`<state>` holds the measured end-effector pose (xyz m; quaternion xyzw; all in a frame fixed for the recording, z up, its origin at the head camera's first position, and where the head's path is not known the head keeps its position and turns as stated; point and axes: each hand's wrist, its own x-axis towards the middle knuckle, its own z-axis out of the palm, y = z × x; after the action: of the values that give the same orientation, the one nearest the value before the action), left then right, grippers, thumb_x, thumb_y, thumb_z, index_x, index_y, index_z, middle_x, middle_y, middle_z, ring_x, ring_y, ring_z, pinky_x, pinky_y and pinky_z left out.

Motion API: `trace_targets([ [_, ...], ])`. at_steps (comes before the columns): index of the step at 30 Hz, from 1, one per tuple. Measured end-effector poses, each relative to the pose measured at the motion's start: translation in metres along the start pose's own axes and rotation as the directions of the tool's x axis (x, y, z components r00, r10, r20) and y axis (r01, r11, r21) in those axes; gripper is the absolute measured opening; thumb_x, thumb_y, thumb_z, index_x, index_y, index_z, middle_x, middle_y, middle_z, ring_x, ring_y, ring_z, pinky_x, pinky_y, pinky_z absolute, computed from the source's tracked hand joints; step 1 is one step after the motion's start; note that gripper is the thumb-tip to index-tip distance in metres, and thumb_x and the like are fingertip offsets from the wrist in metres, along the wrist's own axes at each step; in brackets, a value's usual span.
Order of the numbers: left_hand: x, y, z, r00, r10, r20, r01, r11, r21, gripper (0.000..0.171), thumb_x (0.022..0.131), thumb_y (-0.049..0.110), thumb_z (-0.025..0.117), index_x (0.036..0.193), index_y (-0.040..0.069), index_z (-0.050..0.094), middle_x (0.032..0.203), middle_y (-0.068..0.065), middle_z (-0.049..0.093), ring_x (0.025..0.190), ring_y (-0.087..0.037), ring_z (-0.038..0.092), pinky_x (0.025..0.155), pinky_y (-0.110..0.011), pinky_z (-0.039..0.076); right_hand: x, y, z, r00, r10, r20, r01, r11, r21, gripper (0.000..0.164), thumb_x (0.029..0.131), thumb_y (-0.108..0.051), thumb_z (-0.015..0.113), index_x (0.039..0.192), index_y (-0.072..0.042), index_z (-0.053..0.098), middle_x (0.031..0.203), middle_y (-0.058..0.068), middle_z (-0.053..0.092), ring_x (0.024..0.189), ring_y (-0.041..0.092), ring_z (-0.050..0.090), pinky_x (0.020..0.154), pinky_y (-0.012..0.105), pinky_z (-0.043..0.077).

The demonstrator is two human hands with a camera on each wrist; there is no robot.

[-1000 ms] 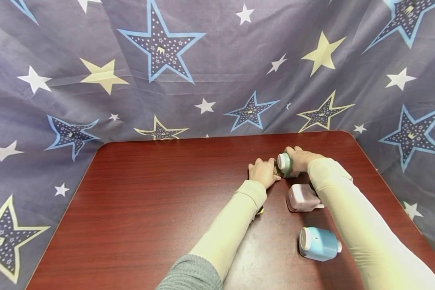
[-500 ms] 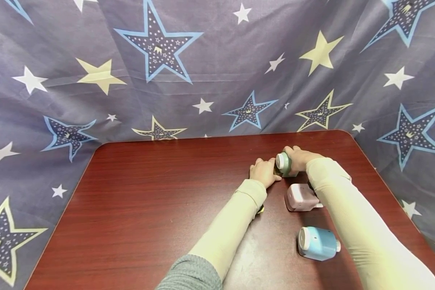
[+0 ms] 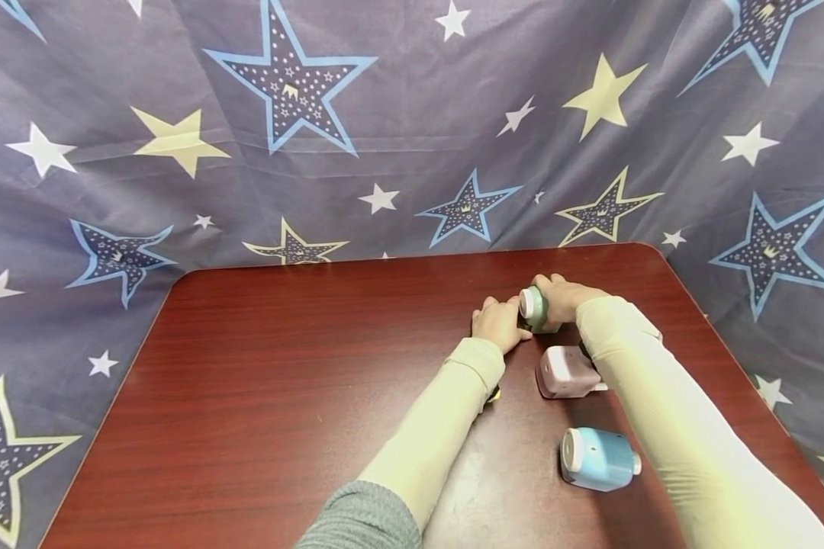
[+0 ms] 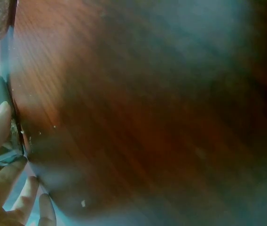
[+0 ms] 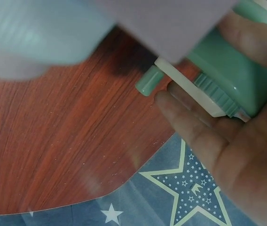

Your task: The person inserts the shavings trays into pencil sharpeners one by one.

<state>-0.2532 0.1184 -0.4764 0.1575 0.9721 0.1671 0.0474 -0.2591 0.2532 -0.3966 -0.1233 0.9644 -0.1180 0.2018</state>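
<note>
My right hand (image 3: 564,299) grips a green hand-crank pencil sharpener (image 3: 537,313) near the table's far right part. In the right wrist view its white crank arm (image 5: 192,88) ends in a small green knob (image 5: 149,81), with the thumb across the green body and the fingers beneath. Right beside it, my left hand (image 3: 500,326) reaches to the sharpener's front end. The left wrist view shows the thumb and forefinger around a clear part with brownish bits (image 4: 9,151), like a shavings tray; its far side is hidden.
A pink sharpener (image 3: 568,372) lies just nearer than the green one, partly behind the right sleeve. Nearer still is a blue sharpener (image 3: 599,459). A small yellow and black thing (image 3: 494,394) peeks out under the left forearm. A star-patterned cloth (image 3: 384,137) hangs behind the reddish-brown table (image 3: 247,396).
The green sharpener in my right hand has come slightly closer to my left hand, and the brownish patch between them is now mostly covered. The whole head view has shifted a little.
</note>
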Motion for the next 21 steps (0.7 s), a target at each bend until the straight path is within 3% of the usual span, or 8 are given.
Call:
trace_targets([
  [10, -0.0025, 0.0017, 0.0051, 1.000, -0.016, 0.006, 0.016, 0.998, -0.060, 0.061, 0.079, 0.044, 0.078, 0.129, 0.013, 0.063, 0.118, -0.003, 0.073, 0.109, -0.020, 0.056, 0.084, -0.038, 0.046, -0.0006, -0.0009, 0.0017, 1.000, -0.004, 0.007, 0.004, 1.000, -0.003, 0.072, 0.072, -0.016, 0.080, 0.131, 0.005, 0.044, 0.117, 0.032, 0.048, 0.103, 0.044, 0.057, 0.088, 0.057, 0.049],
  [21, -0.0038, 0.0005, 0.0025, 0.998, -0.023, 0.055, 0.028, 0.995, -0.096, 0.066, 0.085, 0.043, 0.072, 0.143, 0.017, 0.056, 0.128, -0.003, 0.070, 0.116, -0.020, 0.053, 0.089, -0.038, 0.043, 0.0044, 0.0012, 0.0022, 1.000, -0.009, 0.003, 0.009, 1.000, -0.016, 0.072, 0.072, -0.015, 0.080, 0.131, 0.005, 0.044, 0.117, 0.032, 0.048, 0.101, 0.043, 0.057, 0.088, 0.056, 0.049],
])
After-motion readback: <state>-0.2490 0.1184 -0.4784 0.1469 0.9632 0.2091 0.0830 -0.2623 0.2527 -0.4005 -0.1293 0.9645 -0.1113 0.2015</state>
